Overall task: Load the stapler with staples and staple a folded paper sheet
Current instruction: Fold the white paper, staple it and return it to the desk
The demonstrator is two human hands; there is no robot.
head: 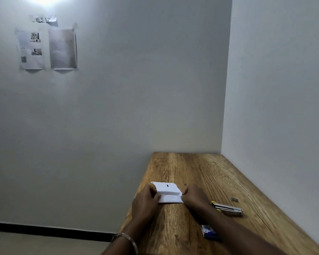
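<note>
A white folded paper sheet (167, 192) lies on the wooden table (201, 168), its far flap raised along a crease and bearing a small dark mark. My left hand (145, 199) pinches its left end and my right hand (194, 196) pinches its right end. To the right of my right forearm lies the metal stapler (227, 209) with a yellow tip, hinged apart. A small strip of staples (235, 199) sits just beyond it. A blue and white staple box (209, 233) lies near my right forearm, partly hidden by it.
White walls bound the table at the back and on the right. The table's left edge drops to the floor beside my left hand. Printed sheets (46, 46) hang on the wall at upper left. A metal bangle (125, 240) circles my left wrist.
</note>
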